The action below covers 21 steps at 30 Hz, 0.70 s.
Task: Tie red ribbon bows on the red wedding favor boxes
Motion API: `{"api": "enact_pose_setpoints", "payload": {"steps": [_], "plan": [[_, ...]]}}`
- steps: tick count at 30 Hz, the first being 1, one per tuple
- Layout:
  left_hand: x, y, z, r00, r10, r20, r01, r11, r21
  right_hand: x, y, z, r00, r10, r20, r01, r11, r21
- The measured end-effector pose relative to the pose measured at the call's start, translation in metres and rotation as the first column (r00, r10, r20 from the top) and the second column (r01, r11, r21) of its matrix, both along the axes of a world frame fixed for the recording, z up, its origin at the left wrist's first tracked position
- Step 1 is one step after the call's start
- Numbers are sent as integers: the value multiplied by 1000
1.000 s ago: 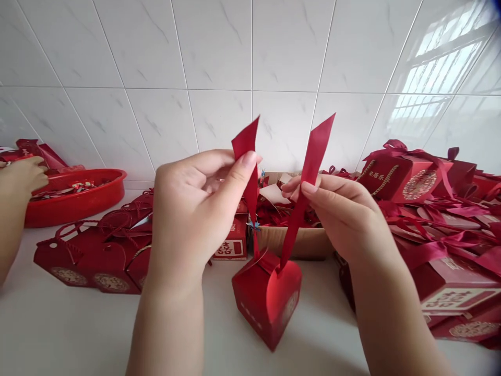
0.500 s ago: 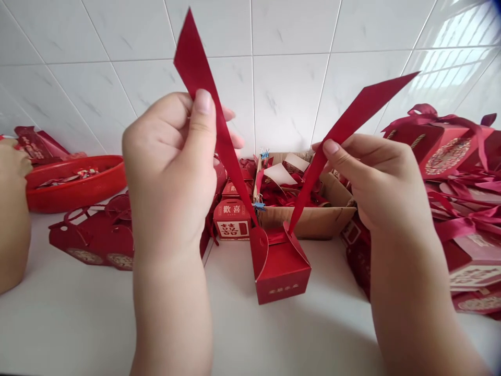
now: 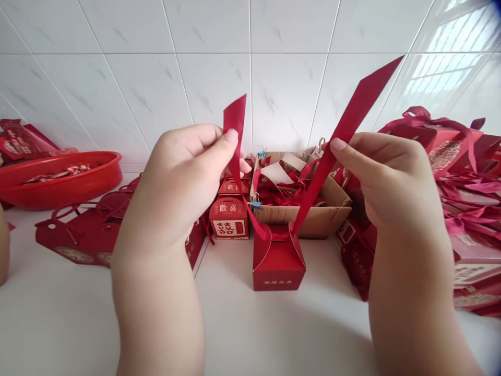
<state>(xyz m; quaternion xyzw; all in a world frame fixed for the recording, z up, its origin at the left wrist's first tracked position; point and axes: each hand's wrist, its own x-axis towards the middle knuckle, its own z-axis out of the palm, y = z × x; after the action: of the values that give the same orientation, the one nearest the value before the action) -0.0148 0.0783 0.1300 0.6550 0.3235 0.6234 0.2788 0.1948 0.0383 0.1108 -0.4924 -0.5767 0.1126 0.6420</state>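
Note:
A small red gift box point(image 3: 278, 269) with pale lettering stands upright on the white tabletop, its curved top flaps drawn inward. A red ribbon point(image 3: 313, 196) comes out of both sides of its top. My left hand point(image 3: 195, 167) pinches one ribbon end between thumb and fingers, and that length hangs a little loose down to the box. Between thumb and fingers of my right hand point(image 3: 376, 172) is the other end, pulled fairly straight, with its slanted tip pointing up and right. Neither hand touches the box itself.
Behind stands an open cardboard carton point(image 3: 313, 222) of ribbons and cards, beside small red printed boxes point(image 3: 229, 219). A red plastic basin point(image 3: 70, 190) and dark red bags point(image 3: 78, 237) lie left. Ribboned boxes point(image 3: 469, 245) are piled right. Another person's arm point(image 3: 3, 248) shows at the left edge.
My left hand has come down and to the right, so its ribbon slackened. The box has settled more level and slightly higher in view. The person's arm at left has drawn back.

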Motion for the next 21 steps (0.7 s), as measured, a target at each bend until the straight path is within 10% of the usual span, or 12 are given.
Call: {"api": "enact_pose_setpoints", "payload": {"steps": [8,21], "plan": [[13,-4,3,990,125,-64,-120,990,81,0,11,-6,979,175,-102,-168,983,73],[30,2,-4,991,13,130,-35,985,171,-14,15,-9,889,392,-236,-374,920,118]]}}
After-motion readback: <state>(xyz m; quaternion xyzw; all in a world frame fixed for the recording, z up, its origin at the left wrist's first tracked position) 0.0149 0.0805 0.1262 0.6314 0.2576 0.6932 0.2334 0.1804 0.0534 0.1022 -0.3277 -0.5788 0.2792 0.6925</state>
